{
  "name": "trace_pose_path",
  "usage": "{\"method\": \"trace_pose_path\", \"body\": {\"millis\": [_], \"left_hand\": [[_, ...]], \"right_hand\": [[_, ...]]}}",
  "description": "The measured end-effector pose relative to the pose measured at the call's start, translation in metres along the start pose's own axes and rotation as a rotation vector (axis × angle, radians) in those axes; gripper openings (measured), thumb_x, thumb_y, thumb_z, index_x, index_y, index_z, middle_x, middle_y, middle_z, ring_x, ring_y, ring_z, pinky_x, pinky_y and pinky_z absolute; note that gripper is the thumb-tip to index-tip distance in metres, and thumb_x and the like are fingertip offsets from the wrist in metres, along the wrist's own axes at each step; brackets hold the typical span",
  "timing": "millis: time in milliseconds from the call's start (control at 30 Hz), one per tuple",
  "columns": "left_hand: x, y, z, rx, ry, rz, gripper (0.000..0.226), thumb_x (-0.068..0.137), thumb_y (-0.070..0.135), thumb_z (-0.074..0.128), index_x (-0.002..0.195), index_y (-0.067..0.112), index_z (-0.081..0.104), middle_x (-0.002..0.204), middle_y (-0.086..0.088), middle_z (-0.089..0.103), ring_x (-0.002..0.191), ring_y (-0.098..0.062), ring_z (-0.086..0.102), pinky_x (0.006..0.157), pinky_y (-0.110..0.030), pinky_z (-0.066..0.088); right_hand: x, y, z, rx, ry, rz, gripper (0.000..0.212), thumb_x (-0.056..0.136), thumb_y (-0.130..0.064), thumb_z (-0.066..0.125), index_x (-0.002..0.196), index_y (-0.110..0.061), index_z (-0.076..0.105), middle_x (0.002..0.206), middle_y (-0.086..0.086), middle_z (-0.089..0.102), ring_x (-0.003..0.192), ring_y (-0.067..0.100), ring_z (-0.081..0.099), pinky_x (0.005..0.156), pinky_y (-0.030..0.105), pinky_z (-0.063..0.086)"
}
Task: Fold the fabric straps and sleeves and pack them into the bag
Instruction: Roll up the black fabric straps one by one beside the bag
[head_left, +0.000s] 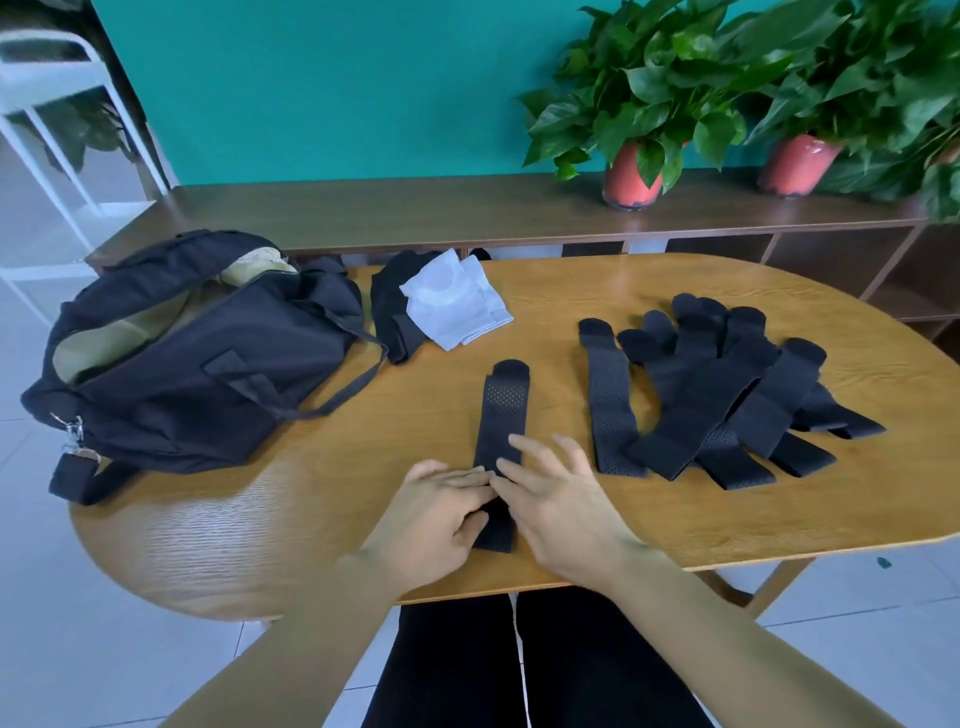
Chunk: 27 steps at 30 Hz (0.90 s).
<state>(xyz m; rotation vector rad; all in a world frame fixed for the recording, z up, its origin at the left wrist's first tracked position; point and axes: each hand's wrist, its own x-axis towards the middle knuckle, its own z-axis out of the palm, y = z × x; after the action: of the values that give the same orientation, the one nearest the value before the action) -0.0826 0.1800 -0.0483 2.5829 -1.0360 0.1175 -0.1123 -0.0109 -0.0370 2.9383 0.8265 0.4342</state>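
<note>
One black perforated fabric strap (503, 410) lies lengthwise on the wooden table (332, 519) in front of me. My left hand (441, 512) pinches its near end between thumb and fingers. My right hand (550, 493) rests with spread fingers on the strap's right edge. A fan of several more black straps (727, 395) lies to the right. A black bag (176, 358) with a tan lining sits open at the left. Behind it lie white sleeves (457, 301) on a pile of black fabric (395, 312).
A long dark wooden shelf (415, 208) runs behind the table, carrying two potted plants (634, 171) in red pots at the right. A white metal frame (57, 104) stands at the far left. The bag's shoulder strap (78, 478) hangs off the table's left edge.
</note>
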Motion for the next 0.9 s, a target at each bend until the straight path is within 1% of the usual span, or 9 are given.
{"method": "trace_pose_path", "body": {"millis": [100, 200, 300, 400, 500, 600, 700, 800, 900], "left_hand": [[-0.003, 0.003, 0.004, -0.042, 0.003, -0.032, 0.038, 0.094, 0.028, 0.050, 0.132, 0.027, 0.057, 0.145, 0.013, 0.044, 0.134, 0.009, 0.028, 0.101, -0.013, 0.006], [-0.004, 0.001, 0.006, -0.071, -0.019, -0.041, 0.040, 0.096, 0.024, 0.051, 0.134, 0.032, 0.053, 0.146, 0.020, 0.038, 0.129, 0.020, 0.015, 0.101, -0.009, 0.002], [-0.005, 0.003, 0.006, -0.084, -0.035, -0.047, 0.041, 0.095, 0.022, 0.052, 0.134, 0.034, 0.053, 0.145, 0.022, 0.039, 0.127, 0.023, 0.014, 0.101, -0.010, 0.001], [-0.006, 0.003, 0.007, -0.078, -0.037, -0.055, 0.038, 0.096, 0.024, 0.050, 0.131, 0.037, 0.056, 0.144, 0.025, 0.039, 0.126, 0.024, 0.012, 0.103, -0.015, 0.001], [-0.006, 0.003, 0.006, -0.067, -0.054, -0.050, 0.033, 0.098, 0.027, 0.045, 0.125, 0.039, 0.060, 0.144, 0.026, 0.039, 0.129, 0.022, 0.015, 0.105, -0.019, -0.001], [-0.006, 0.000, 0.006, -0.067, -0.066, -0.057, 0.031, 0.097, 0.036, 0.043, 0.121, 0.040, 0.063, 0.142, 0.027, 0.041, 0.132, 0.020, 0.019, 0.108, -0.025, 0.000], [-0.007, -0.001, 0.005, -0.081, -0.069, -0.060, 0.039, 0.093, 0.050, 0.036, 0.120, 0.042, 0.063, 0.140, 0.031, 0.041, 0.129, 0.024, 0.015, 0.105, -0.023, -0.003], [-0.007, -0.004, 0.005, -0.073, -0.075, -0.068, 0.032, 0.093, 0.046, 0.045, 0.120, 0.043, 0.062, 0.139, 0.031, 0.042, 0.131, 0.022, 0.019, 0.105, -0.023, -0.003], [-0.001, -0.007, 0.000, -0.046, -0.070, -0.070, 0.030, 0.093, 0.044, 0.048, 0.119, 0.042, 0.063, 0.140, 0.028, 0.044, 0.133, 0.017, 0.023, 0.106, -0.023, -0.006]], "right_hand": [[0.008, 0.002, 0.000, -0.012, -0.156, 0.060, 0.030, 0.087, -0.025, 0.051, 0.112, -0.014, 0.065, 0.120, -0.002, 0.061, 0.133, 0.025, 0.035, 0.108, 0.049, 0.013], [0.024, 0.012, -0.005, 0.037, -0.260, 0.125, 0.041, 0.096, -0.028, 0.038, 0.133, -0.014, 0.048, 0.145, -0.001, 0.041, 0.143, 0.024, 0.012, 0.111, 0.049, 0.005], [0.045, 0.025, -0.003, 0.022, -0.313, 0.163, 0.047, 0.098, -0.030, 0.033, 0.143, -0.017, 0.034, 0.153, -0.002, 0.028, 0.144, 0.024, 0.003, 0.112, 0.049, 0.006], [0.065, 0.038, 0.000, -0.005, -0.374, 0.160, 0.047, 0.097, -0.031, 0.032, 0.142, -0.019, 0.035, 0.151, -0.002, 0.031, 0.144, 0.026, 0.003, 0.111, 0.049, 0.010], [0.081, 0.044, 0.002, -0.082, -0.379, 0.100, 0.046, 0.095, -0.031, 0.032, 0.138, -0.016, 0.039, 0.151, 0.000, 0.029, 0.144, 0.027, 0.002, 0.111, 0.048, 0.012], [0.092, 0.045, 0.006, -0.093, -0.384, 0.078, 0.048, 0.095, -0.032, 0.031, 0.139, -0.013, 0.037, 0.154, 0.001, 0.024, 0.144, 0.027, 0.002, 0.111, 0.048, 0.012], [0.101, 0.050, 0.008, -0.077, -0.396, 0.084, 0.049, 0.094, -0.033, 0.030, 0.139, -0.014, 0.037, 0.151, 0.000, 0.030, 0.143, 0.026, 0.007, 0.111, 0.048, 0.013], [0.111, 0.058, 0.012, -0.082, -0.415, 0.104, 0.050, 0.092, -0.035, 0.029, 0.136, -0.015, 0.040, 0.146, -0.001, 0.036, 0.141, 0.025, 0.010, 0.109, 0.047, 0.016], [0.117, 0.065, 0.017, -0.098, -0.430, 0.122, 0.048, 0.092, -0.036, 0.028, 0.133, -0.016, 0.042, 0.142, -0.001, 0.039, 0.140, 0.025, 0.012, 0.108, 0.047, 0.017]]}}
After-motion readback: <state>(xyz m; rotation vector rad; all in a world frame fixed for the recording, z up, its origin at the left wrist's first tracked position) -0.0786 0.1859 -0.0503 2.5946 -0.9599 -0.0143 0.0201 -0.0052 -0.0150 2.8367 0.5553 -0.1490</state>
